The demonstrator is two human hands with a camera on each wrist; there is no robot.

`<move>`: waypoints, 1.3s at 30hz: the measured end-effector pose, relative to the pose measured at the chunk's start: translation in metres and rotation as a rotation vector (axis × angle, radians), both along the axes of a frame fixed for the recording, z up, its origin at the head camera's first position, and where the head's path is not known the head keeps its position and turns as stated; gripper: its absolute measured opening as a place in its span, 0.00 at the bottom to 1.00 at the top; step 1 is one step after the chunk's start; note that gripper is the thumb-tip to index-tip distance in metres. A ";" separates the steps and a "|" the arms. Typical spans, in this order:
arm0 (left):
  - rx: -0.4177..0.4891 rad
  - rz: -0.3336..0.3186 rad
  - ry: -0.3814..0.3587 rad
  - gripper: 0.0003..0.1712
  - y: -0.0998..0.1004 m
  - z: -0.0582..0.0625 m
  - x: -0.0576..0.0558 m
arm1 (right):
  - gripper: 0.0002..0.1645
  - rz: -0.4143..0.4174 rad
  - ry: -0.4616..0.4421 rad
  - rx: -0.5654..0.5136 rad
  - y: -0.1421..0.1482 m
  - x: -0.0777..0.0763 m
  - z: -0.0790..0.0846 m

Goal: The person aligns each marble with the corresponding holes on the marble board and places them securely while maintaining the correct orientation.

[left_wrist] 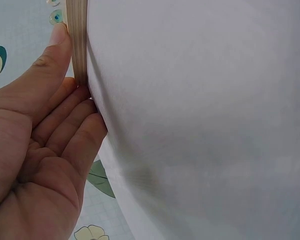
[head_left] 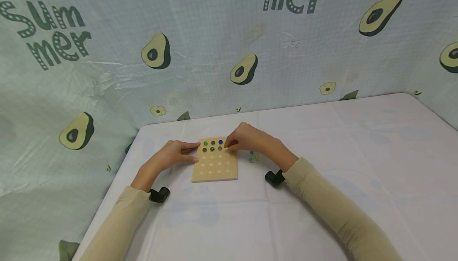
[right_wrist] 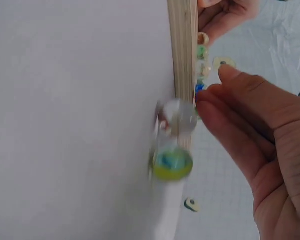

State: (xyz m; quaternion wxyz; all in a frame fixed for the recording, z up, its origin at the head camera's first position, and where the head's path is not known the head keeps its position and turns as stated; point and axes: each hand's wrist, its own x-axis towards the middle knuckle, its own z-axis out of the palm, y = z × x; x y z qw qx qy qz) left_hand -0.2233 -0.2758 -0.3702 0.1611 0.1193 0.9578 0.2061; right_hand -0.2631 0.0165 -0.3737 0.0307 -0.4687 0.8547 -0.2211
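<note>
A square wooden board [head_left: 211, 178] with rows of round hollows lies on the table; glass marbles, among them a blue marble [head_left: 220, 142] and a green marble [head_left: 205, 144], sit in its two far rows. My left hand [head_left: 173, 152] touches the board's left edge with thumb and forefinger, the other fingers loosely bent beside it. Over the far right of the board is my right hand [head_left: 246, 137], thumb and fingertips brought close together at the hollows. I cannot tell whether a marble is between them. In the right wrist view the blue marble shows right beside these fingertips.
Right of the board lie several loose marbles, including a yellow-green marble [right_wrist: 172, 164] and a clear marble [right_wrist: 180, 117]. A pale cloth [head_left: 229, 221] covers the table. Behind it hangs a curtain [head_left: 200, 34] printed with avocados. Each wrist bears a black camera [head_left: 274, 178].
</note>
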 end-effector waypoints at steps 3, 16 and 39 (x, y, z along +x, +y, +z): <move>0.006 -0.010 0.004 0.40 -0.001 0.001 0.001 | 0.08 0.031 -0.029 -0.023 0.014 0.003 0.004; 0.009 -0.006 0.008 0.40 -0.003 -0.002 0.000 | 0.11 0.121 -0.135 0.046 0.058 -0.001 0.012; -0.001 -0.001 0.009 0.40 -0.001 -0.002 -0.001 | 0.09 0.209 0.037 0.173 0.060 -0.007 0.003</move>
